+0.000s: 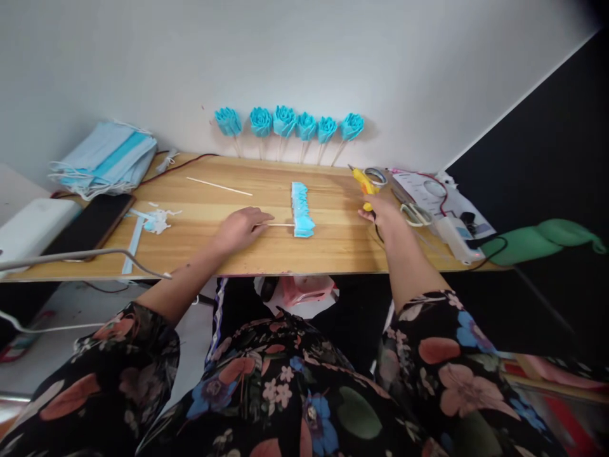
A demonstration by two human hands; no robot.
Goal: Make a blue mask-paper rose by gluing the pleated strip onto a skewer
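Left hand (243,228): palm down, fingers close together, pinching a thin pale stick (280,224), reaching in from lower left. Stick: lying crosswise, far end at the near end of a pleated blue strip (301,209), mid-tabletop (337,244). Yellow glue gun (364,181): right of the strip, nozzle angled up-left. Right hand (380,211): fingers curled round the gun's handle, reaching in from lower right.

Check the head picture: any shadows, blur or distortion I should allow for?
Head view: soft shadows on the wall by the blue flowers, no strong glare; print on the paper too soft to read, but the yellow glue gun and blue strip stand out; dark blur in the top right corner; floral sleeves loom large, perhaps wide-lens stretch.
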